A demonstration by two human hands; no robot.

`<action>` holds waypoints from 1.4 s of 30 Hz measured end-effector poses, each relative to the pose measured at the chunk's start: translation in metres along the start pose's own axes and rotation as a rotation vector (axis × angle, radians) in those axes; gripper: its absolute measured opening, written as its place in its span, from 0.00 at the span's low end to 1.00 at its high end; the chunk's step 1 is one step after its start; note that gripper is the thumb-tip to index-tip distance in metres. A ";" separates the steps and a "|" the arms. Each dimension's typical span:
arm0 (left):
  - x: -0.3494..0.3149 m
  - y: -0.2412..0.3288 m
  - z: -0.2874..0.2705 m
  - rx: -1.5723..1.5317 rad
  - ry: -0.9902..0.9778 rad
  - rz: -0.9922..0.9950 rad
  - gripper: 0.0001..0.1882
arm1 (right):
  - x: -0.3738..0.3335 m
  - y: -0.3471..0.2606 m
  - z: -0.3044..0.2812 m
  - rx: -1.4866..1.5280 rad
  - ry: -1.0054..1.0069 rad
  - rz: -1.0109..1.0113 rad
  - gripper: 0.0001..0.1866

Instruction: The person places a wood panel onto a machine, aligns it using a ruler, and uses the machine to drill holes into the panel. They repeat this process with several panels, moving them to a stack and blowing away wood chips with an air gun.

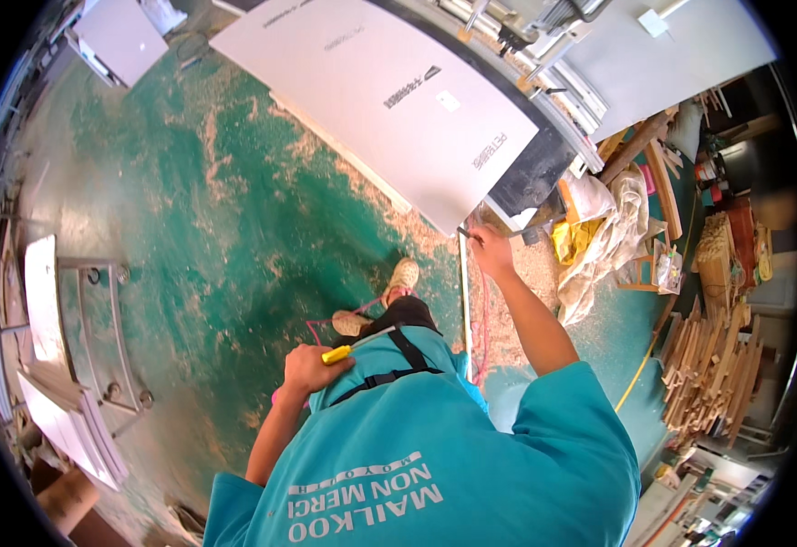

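Note:
My left hand (pixel 306 369) is closed around a yellow-handled tool (pixel 336 355) in front of my waist. The tool's exact kind is not clear. Ahead and to the right, my right hand (pixel 491 250) is at the near corner of a large white printed panel (pixel 371 100). Its fingers are pinched on a short dark stick-like thing (pixel 463 232), whose kind is too small to tell. Just below that hand, a thin white strip (pixel 467 301) runs down beside my body.
The panel lies on a dark-topped machine table (pixel 531 173) with metal rails (pixel 563 91). Sawdust covers parts of the green floor (pixel 189 228). A pink cord (pixel 483 337) trails near my feet. Wood offcuts (pixel 709 374) are piled at right; a wheeled metal frame (pixel 98 328) stands left.

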State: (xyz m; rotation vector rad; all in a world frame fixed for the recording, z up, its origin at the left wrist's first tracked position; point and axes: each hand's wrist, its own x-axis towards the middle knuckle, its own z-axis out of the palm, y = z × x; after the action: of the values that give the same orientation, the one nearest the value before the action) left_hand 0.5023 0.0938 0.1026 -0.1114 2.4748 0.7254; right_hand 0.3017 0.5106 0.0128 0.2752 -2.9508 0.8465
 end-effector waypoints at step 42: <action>0.505 0.105 -0.290 -1.038 -0.440 0.652 0.30 | 0.393 -0.215 0.083 1.173 0.229 0.289 0.25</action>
State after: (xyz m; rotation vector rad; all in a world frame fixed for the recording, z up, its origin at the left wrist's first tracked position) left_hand -0.0884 0.0686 0.0873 0.4456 1.4770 1.9910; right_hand -0.0449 0.2272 0.0958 -0.2143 -1.9588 2.3406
